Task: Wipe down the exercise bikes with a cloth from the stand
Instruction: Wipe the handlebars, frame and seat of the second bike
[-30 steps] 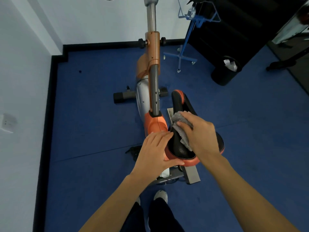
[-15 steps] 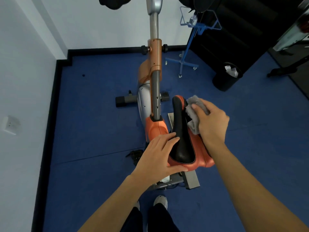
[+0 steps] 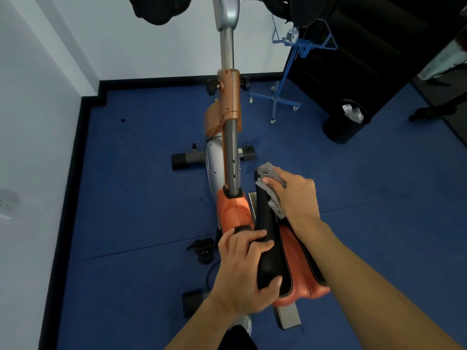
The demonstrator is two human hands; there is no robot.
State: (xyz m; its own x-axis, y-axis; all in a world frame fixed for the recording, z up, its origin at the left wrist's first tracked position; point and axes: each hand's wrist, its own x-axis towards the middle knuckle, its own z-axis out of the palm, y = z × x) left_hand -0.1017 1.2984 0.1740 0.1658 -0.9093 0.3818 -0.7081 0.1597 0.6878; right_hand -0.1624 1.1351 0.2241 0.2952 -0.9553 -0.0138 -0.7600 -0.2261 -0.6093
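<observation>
Cloth [image 3: 271, 184] under right hand [image 3: 297, 198] fingers; left hand [image 3: 243, 270] grips saddle [image 3: 269, 238].

Under my feet lies a blue carpeted floor [image 3: 141, 198] edged by a black skirting board [image 3: 75, 157] that runs along the white walls [image 3: 141, 39]. A round black waste bin [image 3: 346, 122] with crumpled white paper in it stands off to my right, near a dark cabinet [image 3: 353, 46]. My white shoe [image 3: 243, 324] shows at the bottom.

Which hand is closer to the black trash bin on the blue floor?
The right hand. It presses the grey cloth on the saddle's nose, below-left of the black round trash bin. The left hand grips the saddle's rear, farther away.
</observation>
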